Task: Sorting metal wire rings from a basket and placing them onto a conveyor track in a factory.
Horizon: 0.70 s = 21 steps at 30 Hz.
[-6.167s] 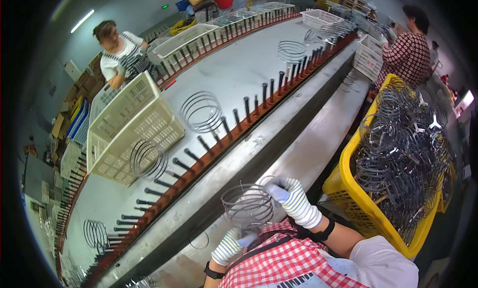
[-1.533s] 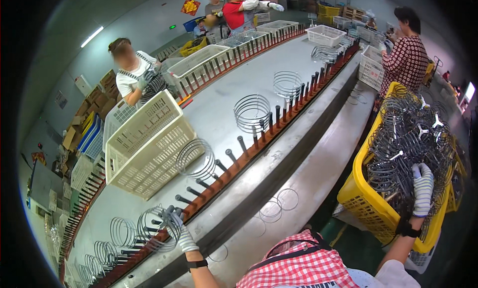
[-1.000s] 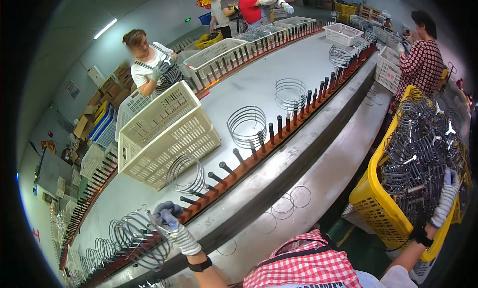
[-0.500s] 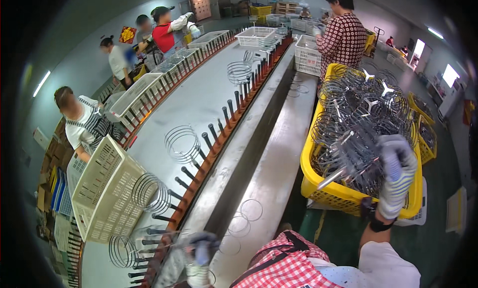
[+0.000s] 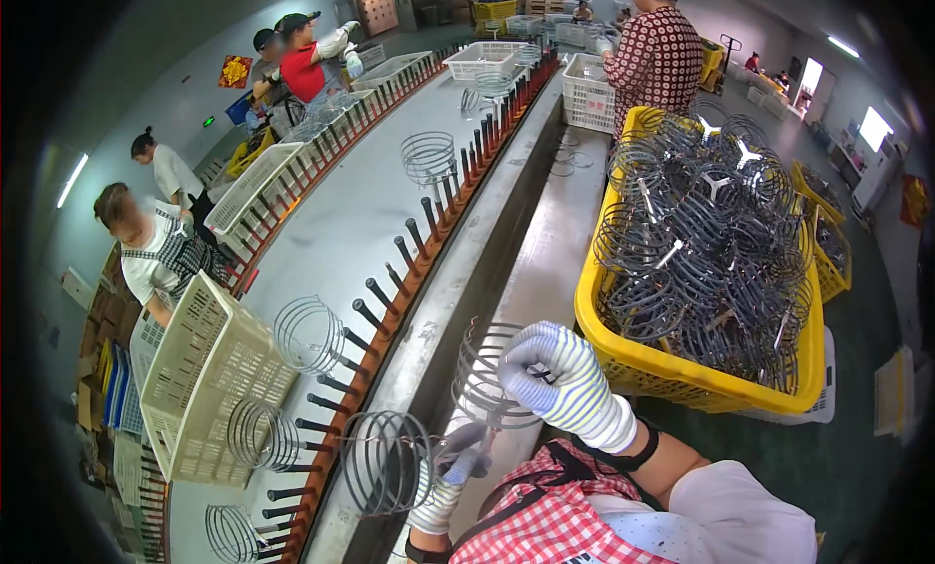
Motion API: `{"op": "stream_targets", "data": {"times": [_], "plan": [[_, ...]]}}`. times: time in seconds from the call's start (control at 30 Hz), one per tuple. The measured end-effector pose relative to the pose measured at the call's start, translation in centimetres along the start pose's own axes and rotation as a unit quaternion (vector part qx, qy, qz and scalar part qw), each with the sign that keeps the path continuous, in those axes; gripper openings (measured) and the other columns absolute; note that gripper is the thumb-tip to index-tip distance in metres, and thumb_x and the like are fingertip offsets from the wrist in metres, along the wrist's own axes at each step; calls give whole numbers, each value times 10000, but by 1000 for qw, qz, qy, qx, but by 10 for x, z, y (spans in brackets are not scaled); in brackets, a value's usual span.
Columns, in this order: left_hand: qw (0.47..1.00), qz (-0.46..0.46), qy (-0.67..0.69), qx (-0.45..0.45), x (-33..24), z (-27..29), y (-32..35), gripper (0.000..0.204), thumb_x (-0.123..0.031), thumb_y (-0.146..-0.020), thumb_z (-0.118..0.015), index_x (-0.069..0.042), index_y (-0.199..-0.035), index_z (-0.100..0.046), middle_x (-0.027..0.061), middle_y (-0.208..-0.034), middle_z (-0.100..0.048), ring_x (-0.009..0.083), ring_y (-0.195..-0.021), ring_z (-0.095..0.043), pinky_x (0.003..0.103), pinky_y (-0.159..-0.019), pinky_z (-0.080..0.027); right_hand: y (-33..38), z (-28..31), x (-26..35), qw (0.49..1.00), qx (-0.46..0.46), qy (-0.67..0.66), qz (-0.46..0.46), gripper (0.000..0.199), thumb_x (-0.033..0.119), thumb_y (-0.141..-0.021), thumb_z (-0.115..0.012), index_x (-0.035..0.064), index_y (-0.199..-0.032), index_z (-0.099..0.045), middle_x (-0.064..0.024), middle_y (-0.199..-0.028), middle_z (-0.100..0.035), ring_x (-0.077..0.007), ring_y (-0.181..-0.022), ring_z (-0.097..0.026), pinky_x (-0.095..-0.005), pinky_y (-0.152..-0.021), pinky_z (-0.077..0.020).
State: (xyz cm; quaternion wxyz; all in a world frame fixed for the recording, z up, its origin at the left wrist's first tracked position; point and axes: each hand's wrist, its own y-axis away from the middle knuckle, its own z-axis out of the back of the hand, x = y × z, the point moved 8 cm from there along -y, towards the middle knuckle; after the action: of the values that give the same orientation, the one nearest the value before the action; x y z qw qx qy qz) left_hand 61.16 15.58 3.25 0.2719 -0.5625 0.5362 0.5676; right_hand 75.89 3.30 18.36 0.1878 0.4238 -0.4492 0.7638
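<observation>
My right hand point(image 5: 567, 381), in a striped glove, is raised in front of me with its fingers closed on a dark spiral wire coil point(image 5: 477, 374). Lower and to the left, my gloved left hand point(image 5: 453, 476) grips another wire coil point(image 5: 382, 464), which overhangs the near rail of the conveyor. The two coils are apart. Beside the left hand stands a row of black-tipped pegs point(image 5: 341, 384) along the rail. Several more coils hang at these pegs, among them a near one point(image 5: 261, 434). Part of the left hand's fingers is hidden behind its coil.
A yellow basket point(image 5: 701, 389) heaped with dark coils stands to my right. A tilted cream crate point(image 5: 214, 389) rests across the conveyor point(image 5: 375, 233). Loose rings lie on the metal ledge point(image 5: 545, 243). One co-worker point(image 5: 654, 62) stands ahead right; others work along the far side.
My right hand has come left from the yellow basket to in front of me with a coil. The left hand moved right and up, now gripping a coil. Coils on the pegs have shifted nearer.
</observation>
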Motion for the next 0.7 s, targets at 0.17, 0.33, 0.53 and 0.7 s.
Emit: {"op": "stream_targets", "data": {"times": [0.17,0.33,0.53,0.7], "plan": [[998,44,35,30,4,-10,1,297,-192,-859,-599,4,-1081,-619,69,-846,-666,95,-622,-578,216,-588,-476,-5,3,4,998,-55,-8,24,107,87,-707,-693,41,-729,-600,-91,-720,-599,-257,-676,-586,-347,-654,-448],[998,16,58,-22,3,1,2,301,-193,-839,-610,31,-1040,-616,85,-813,-654,96,-585,-547,227,-550,-453,-16,9,45,977,-33,153,143,330,135,-664,-721,54,-954,-588,-117,-952,-596,-293,-836,-574,-376,-734,-440],[989,-22,135,-49,-11,5,-2,391,-232,-807,-632,41,-1082,-579,107,-820,-637,117,-588,-532,243,-521,-433,33,-4,42,969,182,-22,168,181,125,-653,-712,112,-798,-604,-63,-844,-588,-260,-778,-570,-344,-652,-421],[999,1,29,-25,-7,-16,-17,203,-185,-840,-633,0,-920,-653,41,-774,-628,106,-668,-568,232,-601,-447,72,-61,-44,890,295,-268,-219,406,225,-923,-490,75,-1297,-438,-109,-1203,-549,-229,-1096,-535,-363,-952,-416]]}}
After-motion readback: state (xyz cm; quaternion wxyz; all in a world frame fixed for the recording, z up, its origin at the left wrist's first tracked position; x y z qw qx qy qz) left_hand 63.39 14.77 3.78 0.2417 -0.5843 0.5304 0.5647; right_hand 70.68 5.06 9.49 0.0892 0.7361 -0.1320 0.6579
